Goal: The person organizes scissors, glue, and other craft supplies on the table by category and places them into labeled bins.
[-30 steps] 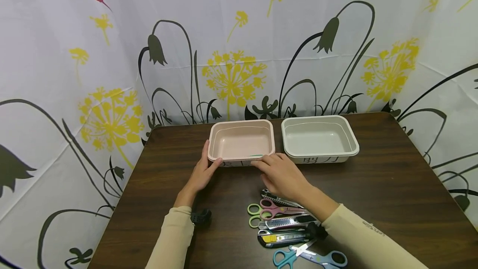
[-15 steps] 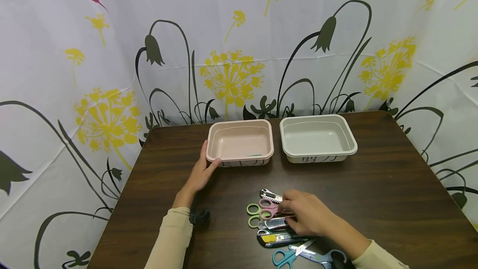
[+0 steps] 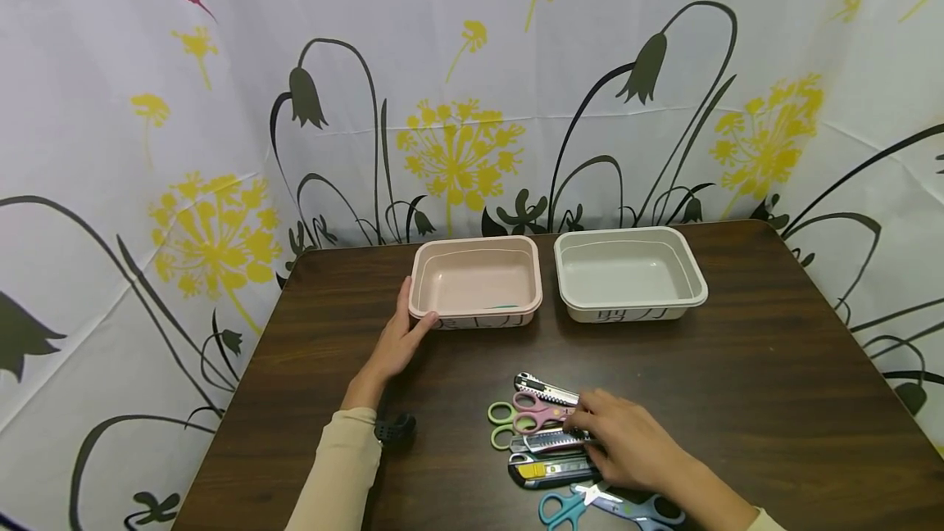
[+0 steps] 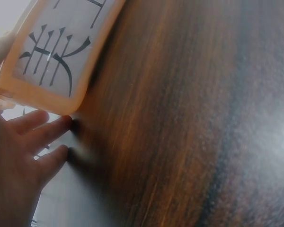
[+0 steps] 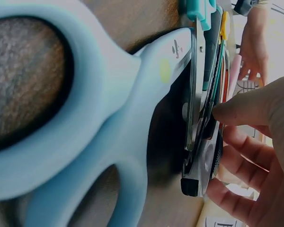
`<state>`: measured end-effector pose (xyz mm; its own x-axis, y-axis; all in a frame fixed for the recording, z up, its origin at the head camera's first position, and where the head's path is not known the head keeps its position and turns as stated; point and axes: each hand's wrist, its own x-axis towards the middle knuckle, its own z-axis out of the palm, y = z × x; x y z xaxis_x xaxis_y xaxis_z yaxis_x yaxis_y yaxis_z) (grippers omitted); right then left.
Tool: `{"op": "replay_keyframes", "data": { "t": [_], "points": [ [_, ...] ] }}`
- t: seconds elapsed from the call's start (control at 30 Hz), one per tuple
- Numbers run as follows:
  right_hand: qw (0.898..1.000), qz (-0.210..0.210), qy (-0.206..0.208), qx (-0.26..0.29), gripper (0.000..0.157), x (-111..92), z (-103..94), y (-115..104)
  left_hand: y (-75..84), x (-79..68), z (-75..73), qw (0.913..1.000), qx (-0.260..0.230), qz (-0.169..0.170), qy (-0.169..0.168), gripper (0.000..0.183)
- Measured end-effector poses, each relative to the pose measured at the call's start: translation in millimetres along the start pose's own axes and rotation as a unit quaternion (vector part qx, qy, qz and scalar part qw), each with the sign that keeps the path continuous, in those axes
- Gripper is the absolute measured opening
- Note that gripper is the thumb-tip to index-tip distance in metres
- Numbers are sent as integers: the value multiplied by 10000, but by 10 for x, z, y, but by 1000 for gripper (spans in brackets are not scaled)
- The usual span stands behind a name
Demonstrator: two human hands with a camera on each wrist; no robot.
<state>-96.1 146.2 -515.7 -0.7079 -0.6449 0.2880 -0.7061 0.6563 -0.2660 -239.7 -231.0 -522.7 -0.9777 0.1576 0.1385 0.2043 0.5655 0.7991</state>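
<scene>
In the head view, my left hand (image 3: 391, 347) rests on the pink bin (image 3: 472, 277), thumb at the front corner and fingers along its left side. A thin teal strip lies inside the bin. My right hand (image 3: 627, 445) is over a row of cutting tools, its fingertips at pink scissors (image 3: 527, 424) and a grey utility knife (image 3: 542, 441). The right wrist view has thumb and fingers spread on either side of the tools; whether they grip one is unclear. Nearby lie a silver utility knife (image 3: 544, 388), green-handled scissors (image 3: 501, 408) and a black-and-yellow utility knife (image 3: 549, 469).
A white bin (image 3: 627, 269) stands right of the pink one, both with dark characters on the front. Teal scissors (image 3: 566, 510) and light blue scissors (image 3: 627, 508) lie at the near end of the row. A flowered curtain (image 3: 457, 23) hangs behind the brown table (image 3: 774, 367).
My right hand has left the pink bin's front edge and come down to the tools, then shifted slightly toward me and to the right. The left hand stays at the bin.
</scene>
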Motion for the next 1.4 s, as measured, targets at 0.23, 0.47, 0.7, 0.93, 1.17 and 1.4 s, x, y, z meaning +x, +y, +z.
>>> {"op": "replay_keyframes", "data": {
  "t": [0.23, 0.47, 0.7, 0.93, 1.17, 1.4],
  "points": [
    [9999, 23, -121, 40, 32, 6, -19, -3, 40, -5, -4, 10000, -6, 1, 15, 83],
    [9997, 57, -225, 103, 41, 13, -30, 5, 45, -16, -10, 10000, 4, -26, 10, 83],
    [9988, 108, -471, 92, 38, 36, -65, -28, 37, -13, -2, 10000, 1, -67, 27, 82],
    [9977, 159, -666, -12, 36, 53, -69, -34, 35, -10, 4, 10000, -14, -75, 38, 82],
    [9975, 82, -695, -24, 33, 60, -48, -17, 33, -11, 6, 9999, -6, -117, 36, 81],
    [9977, 78, -670, 66, 35, 54, -58, 4, 37, -10, 6, 9999, -59, -101, 21, 81]
  ]
}}
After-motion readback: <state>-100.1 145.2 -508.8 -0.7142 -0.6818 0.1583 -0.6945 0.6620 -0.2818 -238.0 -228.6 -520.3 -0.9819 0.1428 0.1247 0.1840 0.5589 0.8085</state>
